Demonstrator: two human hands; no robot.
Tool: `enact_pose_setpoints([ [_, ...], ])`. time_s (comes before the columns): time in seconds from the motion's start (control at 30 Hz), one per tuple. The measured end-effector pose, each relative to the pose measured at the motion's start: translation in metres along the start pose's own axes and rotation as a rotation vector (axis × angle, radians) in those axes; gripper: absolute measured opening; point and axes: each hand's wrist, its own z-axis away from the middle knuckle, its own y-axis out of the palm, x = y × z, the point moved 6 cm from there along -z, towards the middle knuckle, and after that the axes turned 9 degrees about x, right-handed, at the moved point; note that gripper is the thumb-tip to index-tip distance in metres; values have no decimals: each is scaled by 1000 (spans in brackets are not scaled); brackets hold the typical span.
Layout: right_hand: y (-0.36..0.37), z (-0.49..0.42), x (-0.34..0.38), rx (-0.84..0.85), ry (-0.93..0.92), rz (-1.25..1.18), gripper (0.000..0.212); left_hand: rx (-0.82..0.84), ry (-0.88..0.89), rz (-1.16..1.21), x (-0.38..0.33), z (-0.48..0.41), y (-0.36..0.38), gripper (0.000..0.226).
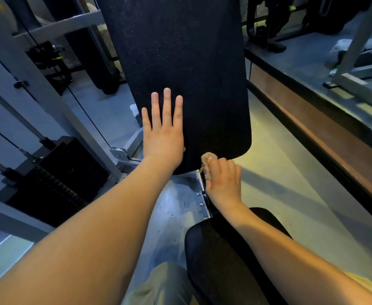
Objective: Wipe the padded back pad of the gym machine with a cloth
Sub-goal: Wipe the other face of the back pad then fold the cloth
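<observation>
The black padded back pad (187, 69) stands upright in the middle of the view, running from the top down to a rounded lower edge. My left hand (163, 133) lies flat on its lower left part, fingers spread and pointing up. My right hand (223, 181) is at the pad's bottom edge, closed around a small tan cloth (207, 164) that shows past the fingers and touches the pad's lower rim. Most of the cloth is hidden inside the hand.
The black seat pad (220, 260) lies below my right arm. A grey machine frame (48, 89) with cables and a black weight stack (59, 179) stands at the left. A low wooden ledge under a mirror (312, 133) runs along the right. Yellowish floor lies between.
</observation>
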Motion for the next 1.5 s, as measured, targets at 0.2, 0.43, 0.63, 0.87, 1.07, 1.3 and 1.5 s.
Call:
enact_pose_setpoints([
  [0.2,-40,-23,-62,15,105,82,49,4,4,5,-1,1,-1,124],
  [0.43,-54,-49,-70,-137,239,-94,34,12,12,16,-1,1,-1,125],
  [0.63,-111,-132,-52,-344,224,-64,26,3,18,5,-1,1,0,123],
  [0.87,-73,-85,-44,-317,101,-59,38,25,19,1,-1,3,-2,122],
  [1.07,-91,-115,-42,-295,70,54,30,33,19,4,-2,5,-3,119],
  [1.3,-101,-129,-30,-331,120,-3,37,13,29,-11,1,6,-3,120],
  [1.5,-86,-108,-33,-221,-93,199,41,23,41,-18,3,6,-4,121],
])
